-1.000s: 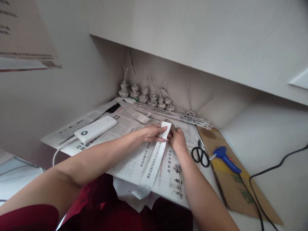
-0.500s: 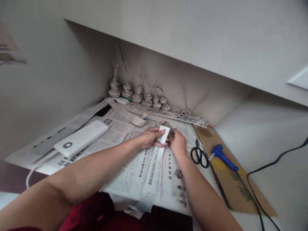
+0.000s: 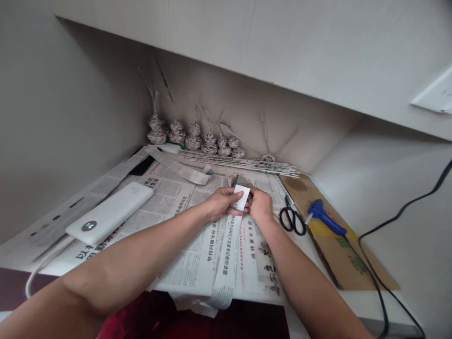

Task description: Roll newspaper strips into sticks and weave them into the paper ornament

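Observation:
A small white card (image 3: 242,197) is pinched in my left hand (image 3: 219,203), thumb on its face and fingers behind it. A long newspaper strip (image 3: 225,252) runs from beneath the card towards me and curls over the table's front edge. My right hand (image 3: 260,205) is closed against the card's right side, its fingertips partly hidden; they seem to grip the strip's far end. A grey printed piece of paper (image 3: 241,181) shows just beyond the card. Black-handled scissors (image 3: 292,220) lie to the right of my right hand.
A blue glue gun (image 3: 326,217) rests on cardboard (image 3: 348,268), its black cord trailing right. At left lies a white power bank (image 3: 111,212) with a cable. Several woven paper gourds (image 3: 193,137) line the back wall behind thin paper rods (image 3: 243,164). A low overhang (image 3: 247,42) spans above.
The camera view has shifted slightly, so things on the table appear moved. My hands stay together at the card, the right fingers now drawn in closer to its edge.

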Available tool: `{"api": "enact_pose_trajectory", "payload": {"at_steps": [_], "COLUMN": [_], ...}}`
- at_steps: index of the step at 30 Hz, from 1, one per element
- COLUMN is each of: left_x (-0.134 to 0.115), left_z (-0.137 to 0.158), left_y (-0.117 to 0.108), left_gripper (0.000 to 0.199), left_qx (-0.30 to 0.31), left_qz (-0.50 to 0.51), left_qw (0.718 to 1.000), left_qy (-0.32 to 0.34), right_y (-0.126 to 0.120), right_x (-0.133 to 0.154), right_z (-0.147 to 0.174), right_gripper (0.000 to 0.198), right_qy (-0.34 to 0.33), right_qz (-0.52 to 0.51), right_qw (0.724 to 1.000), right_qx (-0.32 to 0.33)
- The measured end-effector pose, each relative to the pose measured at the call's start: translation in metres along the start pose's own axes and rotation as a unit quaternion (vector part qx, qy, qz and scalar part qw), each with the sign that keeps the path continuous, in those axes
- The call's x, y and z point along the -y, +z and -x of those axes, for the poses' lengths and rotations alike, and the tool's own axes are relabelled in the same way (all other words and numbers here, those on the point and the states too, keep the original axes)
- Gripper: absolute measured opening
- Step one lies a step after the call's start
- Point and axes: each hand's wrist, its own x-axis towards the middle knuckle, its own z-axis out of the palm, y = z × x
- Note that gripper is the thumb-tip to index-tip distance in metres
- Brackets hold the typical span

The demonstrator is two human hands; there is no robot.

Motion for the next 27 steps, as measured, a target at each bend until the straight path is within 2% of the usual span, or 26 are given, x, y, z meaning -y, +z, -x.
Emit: {"api": "enact_pose_trajectory", "payload": {"at_steps": [5,13,18,24,27], "left_x": [0.001,0.003,0.001,0.002,0.002], "left_z": [-0.001,-0.003,-0.003,-0.002,-0.001], "left_y": [-0.001,-0.001,-0.001,0.000,0.000], "left_gripper": [0.027,0.023,0.023,0.024,0.024], "left_qx": [-0.021,-0.029,-0.028,-0.031,-0.031], "left_qz": [0.001,-0.005,-0.005,-0.029,-0.048], "left_qw": [1.000,1.000,1.000,0.999,0.998], "left_qy": [-0.001,-0.005,-0.001,0.022,0.025], "right_y": [0.004,0.008,0.007,0.007,0.008], "right_x": [-0.003,-0.007,-0.009,-0.011,-0.010], "right_z": [-0.003,-0.002,0.000,-0.002,-0.004], "right_gripper": [0.023,0.030,0.041,0.022,0.024], "right_qy": [0.063,0.010,0.006,0.048,0.067], "right_qz": [-0.014,-0.050,-0.122,-0.177,-0.163], "right_qw": [0.997,0.998,0.990,0.977,0.979], "right_qx": [-0.041,-0.046,-0.065,-0.105,-0.099]}}
